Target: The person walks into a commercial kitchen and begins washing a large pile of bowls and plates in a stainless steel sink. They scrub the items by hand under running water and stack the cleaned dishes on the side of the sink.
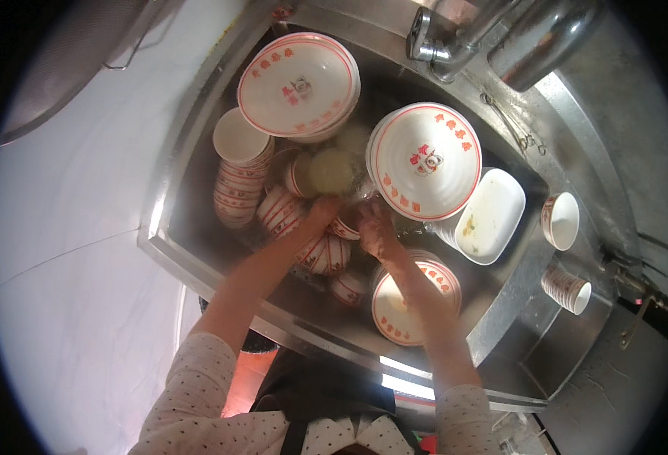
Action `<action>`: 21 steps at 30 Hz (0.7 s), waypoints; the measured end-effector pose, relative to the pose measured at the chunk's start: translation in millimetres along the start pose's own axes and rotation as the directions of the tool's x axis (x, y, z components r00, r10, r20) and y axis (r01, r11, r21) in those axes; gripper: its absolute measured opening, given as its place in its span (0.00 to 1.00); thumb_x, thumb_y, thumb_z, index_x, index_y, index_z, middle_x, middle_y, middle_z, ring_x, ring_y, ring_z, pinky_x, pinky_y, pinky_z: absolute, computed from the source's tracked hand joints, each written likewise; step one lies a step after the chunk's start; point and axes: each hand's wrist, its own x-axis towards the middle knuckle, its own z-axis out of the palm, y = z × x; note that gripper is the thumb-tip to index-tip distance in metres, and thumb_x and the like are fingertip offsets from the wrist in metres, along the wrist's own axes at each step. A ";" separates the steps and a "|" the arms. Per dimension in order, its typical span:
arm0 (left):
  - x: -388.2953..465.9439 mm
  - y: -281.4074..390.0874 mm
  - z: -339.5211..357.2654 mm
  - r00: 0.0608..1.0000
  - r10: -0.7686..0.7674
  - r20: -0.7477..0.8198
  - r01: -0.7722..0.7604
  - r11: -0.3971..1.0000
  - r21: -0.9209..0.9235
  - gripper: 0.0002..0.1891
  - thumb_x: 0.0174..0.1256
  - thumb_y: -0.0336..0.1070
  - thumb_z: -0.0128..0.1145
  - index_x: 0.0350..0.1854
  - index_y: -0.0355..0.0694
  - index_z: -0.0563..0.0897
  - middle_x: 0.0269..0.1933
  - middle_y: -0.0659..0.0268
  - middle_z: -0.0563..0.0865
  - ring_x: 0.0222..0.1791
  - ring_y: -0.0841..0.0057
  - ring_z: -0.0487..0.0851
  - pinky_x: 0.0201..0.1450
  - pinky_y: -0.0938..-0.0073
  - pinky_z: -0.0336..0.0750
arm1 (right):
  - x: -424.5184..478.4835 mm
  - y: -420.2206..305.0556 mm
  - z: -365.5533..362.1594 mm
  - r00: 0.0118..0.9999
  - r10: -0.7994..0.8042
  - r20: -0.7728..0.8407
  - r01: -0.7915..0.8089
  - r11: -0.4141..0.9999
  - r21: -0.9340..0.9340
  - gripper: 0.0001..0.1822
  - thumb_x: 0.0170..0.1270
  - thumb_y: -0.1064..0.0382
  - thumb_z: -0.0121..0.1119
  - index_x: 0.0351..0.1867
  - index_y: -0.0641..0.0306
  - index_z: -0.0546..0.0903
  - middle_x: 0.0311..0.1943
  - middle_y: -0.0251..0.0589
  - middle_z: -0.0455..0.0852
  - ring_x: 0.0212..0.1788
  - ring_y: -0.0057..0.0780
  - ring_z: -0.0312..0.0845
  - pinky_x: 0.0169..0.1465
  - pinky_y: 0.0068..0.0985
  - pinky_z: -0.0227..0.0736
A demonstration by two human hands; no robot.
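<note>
Both hands are down in a metal sink basin among stacked crockery in water. Between them is a small white bowl with red bands (345,228). My left hand (325,211) is at its left edge, my right hand (376,227) at its right; the fingers are partly hidden, so their grip is unclear. Just above, a round yellowish thing (332,172) lies in the water near another small bowl (295,177). Patterned bowls (323,254) lie below my left hand. A stack of large white bowls with red rims (427,170) stands to the upper right of my right hand.
More large bowls (299,85) and a tall stack of small bowls (237,187) stand at the left. White rectangular dishes (490,219) and round patterned bowls (390,307) are at the right. A faucet (442,54) overhangs the back edge. A bowl (561,220) and stacked cups (567,289) sit beyond the divider.
</note>
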 end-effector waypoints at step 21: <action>-56.6 90.4 28.3 0.989 -0.131 -0.068 0.142 0.970 0.195 0.08 0.55 0.34 0.54 0.32 0.34 0.78 0.32 0.51 0.83 0.37 0.59 0.83 0.37 0.60 0.76 | -4.2 2.9 -4.5 0.725 0.243 0.645 -0.229 -0.798 0.558 0.36 0.62 0.32 0.41 0.63 0.56 0.65 0.60 0.37 0.69 0.60 0.30 0.65 0.60 0.31 0.63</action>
